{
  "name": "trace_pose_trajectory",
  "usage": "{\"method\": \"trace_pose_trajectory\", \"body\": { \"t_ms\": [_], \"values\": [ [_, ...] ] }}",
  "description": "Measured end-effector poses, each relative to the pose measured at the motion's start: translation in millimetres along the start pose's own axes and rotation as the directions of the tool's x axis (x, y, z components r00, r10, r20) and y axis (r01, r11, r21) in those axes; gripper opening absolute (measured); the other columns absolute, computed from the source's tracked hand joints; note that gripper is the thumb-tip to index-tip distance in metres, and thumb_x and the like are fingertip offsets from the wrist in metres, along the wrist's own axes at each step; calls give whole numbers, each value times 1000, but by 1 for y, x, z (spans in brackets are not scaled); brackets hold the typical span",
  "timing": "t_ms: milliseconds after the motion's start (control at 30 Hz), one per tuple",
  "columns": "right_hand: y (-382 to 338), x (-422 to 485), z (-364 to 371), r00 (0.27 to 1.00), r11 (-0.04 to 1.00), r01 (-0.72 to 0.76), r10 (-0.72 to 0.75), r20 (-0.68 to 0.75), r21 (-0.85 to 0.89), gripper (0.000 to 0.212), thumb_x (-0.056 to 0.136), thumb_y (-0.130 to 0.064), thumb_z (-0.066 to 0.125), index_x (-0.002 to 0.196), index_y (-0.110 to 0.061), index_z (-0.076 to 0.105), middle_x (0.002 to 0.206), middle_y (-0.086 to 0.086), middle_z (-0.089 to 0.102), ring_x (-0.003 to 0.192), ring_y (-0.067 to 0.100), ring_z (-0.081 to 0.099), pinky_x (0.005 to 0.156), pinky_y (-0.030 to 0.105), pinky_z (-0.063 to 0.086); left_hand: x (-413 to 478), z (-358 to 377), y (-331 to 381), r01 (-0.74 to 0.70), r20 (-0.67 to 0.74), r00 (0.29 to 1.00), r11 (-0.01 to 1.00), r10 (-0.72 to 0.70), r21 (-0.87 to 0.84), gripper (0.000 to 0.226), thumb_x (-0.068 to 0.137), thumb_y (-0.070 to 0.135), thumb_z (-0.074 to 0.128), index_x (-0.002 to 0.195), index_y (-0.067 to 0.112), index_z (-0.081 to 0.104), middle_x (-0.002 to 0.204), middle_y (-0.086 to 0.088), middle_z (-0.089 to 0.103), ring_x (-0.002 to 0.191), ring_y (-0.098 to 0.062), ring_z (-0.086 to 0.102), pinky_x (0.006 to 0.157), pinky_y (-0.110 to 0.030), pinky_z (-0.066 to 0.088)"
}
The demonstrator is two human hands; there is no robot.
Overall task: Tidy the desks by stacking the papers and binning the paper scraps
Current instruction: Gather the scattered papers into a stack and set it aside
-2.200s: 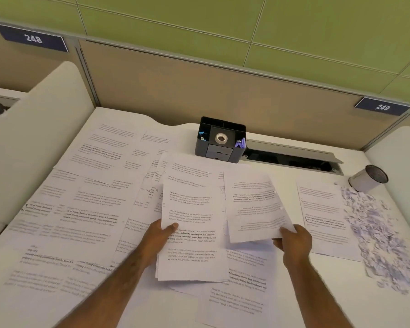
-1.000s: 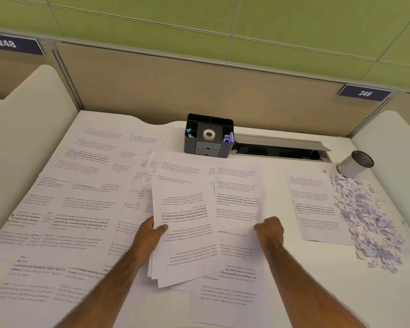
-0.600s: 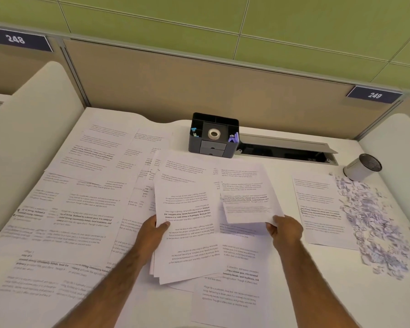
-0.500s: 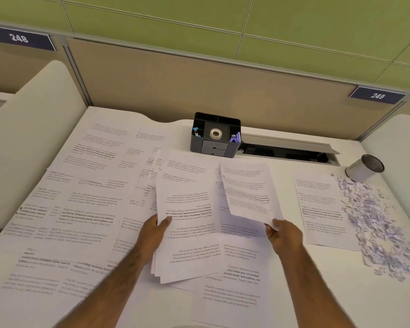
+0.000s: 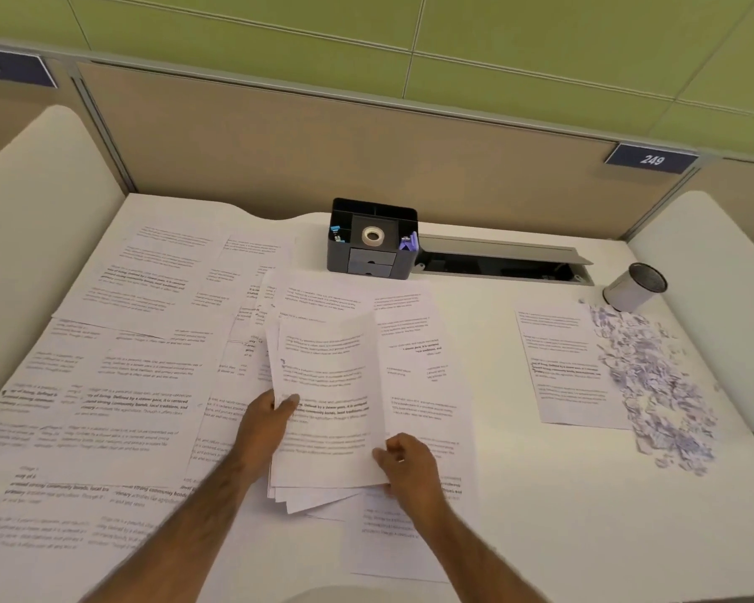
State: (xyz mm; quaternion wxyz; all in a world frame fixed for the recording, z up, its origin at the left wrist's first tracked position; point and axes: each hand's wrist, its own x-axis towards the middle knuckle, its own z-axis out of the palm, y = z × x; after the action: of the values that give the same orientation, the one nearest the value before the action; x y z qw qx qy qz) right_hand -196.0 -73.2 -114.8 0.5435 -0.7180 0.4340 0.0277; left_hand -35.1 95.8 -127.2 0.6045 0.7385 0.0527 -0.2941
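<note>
Mid-frame, the left hand (image 5: 265, 426) and right hand (image 5: 408, 467), fingers clamped on the stack of white printed sheets (image 5: 329, 376), grip only its edges; the fanned lower sheets may slip out.

— What has changed since half a second ago?

— The white printed sheet of paper (image 5: 329, 376) is no longer up in the air off to the right, where my right hand (image 5: 405, 465) was lifting it. It now lies flat on top of the white stack of printed papers (image 5: 305, 500).

— And that hand?

— It has come in and down, and now pinches the stack's near right corner.

— Anything on the other side?

— My left hand (image 5: 264, 422) now has its thumb over the new sheet at the left edge. The top of the stack now reads the right way up, where it showed upside-down text before.
</note>
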Motion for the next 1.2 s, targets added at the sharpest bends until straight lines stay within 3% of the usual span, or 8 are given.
{"method": "trace_pose_trajectory", "body": {
  "t_ms": [67, 167, 333, 567, 800, 933, 1100, 1200],
  "values": [
    [10, -4, -6, 996, 979, 70, -79, -41, -193, 14, 90, -34, 69, 84, -23, 63, 88, -8, 67, 82, 14, 66, 78, 39, 58, 0, 1, -4, -11, -48, 999, 998, 14, 67, 13, 104, 18, 55, 112, 20, 65, 102, 6, 72, 94, -14, 67, 69, -23, 49],
    [36, -14, -31, 968, 861, 58, -172, -183, -505, 25, 92, -45, 62, 109, -27, 57, 112, -9, 57, 108, 14, 56, 89, 35, 51, -3, -1, -2, -54, -65, 996, 997, 58, 61, 15, 104, 16, 55, 113, 21, 66, 97, 15, 69, 95, -13, 67, 70, -23, 49],
    [64, -38, -65, 958, 721, -183, -22, -285, -668, 62, 87, -64, 58, 128, -22, 38, 123, 1, 41, 121, 23, 42, 85, 40, 50, -7, -5, -3, -85, -52, 995, 996, 87, 32, 15, 104, 17, 56, 111, 20, 68, 100, 9, 73, 91, -12, 70, 70, -24, 51],
    [49, -31, -59, 950, 813, -246, 95, -297, -528, 50, 93, -31, 67, 129, -16, 37, 122, 9, 49, 116, 30, 54, 87, 42, 51, -9, -8, -16, -73, -49, 996, 997, 74, 5, 17, 103, 16, 57, 115, 18, 69, 104, 6, 75, 96, -18, 72, 76, -30, 54],
    [47, -11, -81, 931, 976, -215, 192, -311, -39, 21, 70, -12, 69, 85, -4, 56, 80, 8, 65, 76, 27, 63, 66, 38, 51, -14, -5, -14, -100, -54, 994, 994, 99, -31, 15, 103, 15, 57, 107, 24, 69, 98, 9, 74, 92, -17, 71, 76, -29, 54],
    [31, -3, -110, 950, 995, -97, 96, -298, 9, 16, 77, -5, 74, 69, -2, 60, 68, 9, 65, 64, 24, 58, 61, 33, 43, -18, -12, -16, -75, -51, 996, 997, 74, -31, 16, 103, 18, 58, 101, 28, 70, 99, 7, 76, 92, -17, 73, 81, -35, 58],
    [-3, 3, -143, 910, 994, 104, -107, -400, -29, 9, 89, -9, 66, 83, -13, 71, 79, 8, 73, 71, 28, 64, 66, 35, 47, -20, -19, -23, -43, -62, 997, 998, 39, -54, 15, 103, 18, 58, 104, 24, 72, 102, 3, 77, 93, -20, 74, 85, -41, 60],
    [-15, 9, -148, 885, 984, 153, -94, -455, 95, 8, 86, -11, 67, 82, -15, 72, 79, 5, 73, 73, 28, 65, 74, 40, 50, -19, -21, -26, -30, -65, 998, 998, 26, -47, 15, 103, 19, 58, 109, 20, 72, 103, 3, 77, 95, -21, 74, 85, -40, 60]
  ]
}}
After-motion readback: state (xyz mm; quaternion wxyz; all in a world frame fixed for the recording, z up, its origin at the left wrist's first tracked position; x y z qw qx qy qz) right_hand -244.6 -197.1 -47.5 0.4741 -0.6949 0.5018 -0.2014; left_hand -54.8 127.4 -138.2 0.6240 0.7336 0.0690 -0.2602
